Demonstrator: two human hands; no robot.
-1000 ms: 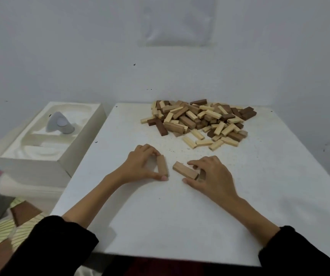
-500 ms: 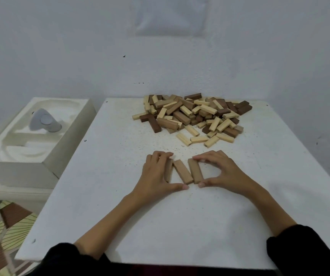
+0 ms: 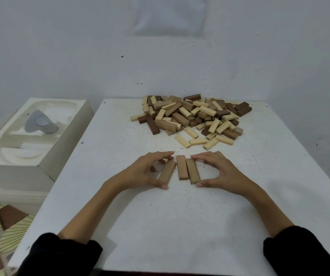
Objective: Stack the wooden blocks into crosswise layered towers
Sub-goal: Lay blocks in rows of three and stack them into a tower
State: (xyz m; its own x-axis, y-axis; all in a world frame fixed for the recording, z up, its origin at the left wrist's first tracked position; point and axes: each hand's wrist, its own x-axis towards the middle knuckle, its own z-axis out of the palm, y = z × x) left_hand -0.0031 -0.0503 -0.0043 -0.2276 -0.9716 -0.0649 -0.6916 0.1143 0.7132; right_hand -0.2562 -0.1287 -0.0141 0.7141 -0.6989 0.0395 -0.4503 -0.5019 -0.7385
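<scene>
Three brown blocks lay flat side by side on the near middle of the table (image 3: 180, 226), the start of a first layer. The middle block (image 3: 181, 169) and the right block (image 3: 193, 171) touched along their lengths. The left block (image 3: 167, 172) lay slanted, with a gap beside the middle one, so the layer was not yet squared up. Nothing was stacked on top, and by my reading almost the whole job was left.

The left hand (image 3: 138, 174) arched over the left block and pinched it end to end, thumb at the near end and fingertips at the far end. The right hand (image 3: 219, 171) pinched the right block the same way.

Farther back, the pile of light and dark blocks (image 3: 192, 116) lay loose. A foam box (image 3: 41, 156) holding a grey object (image 3: 40, 122) stood beside the table's left edge.
</scene>
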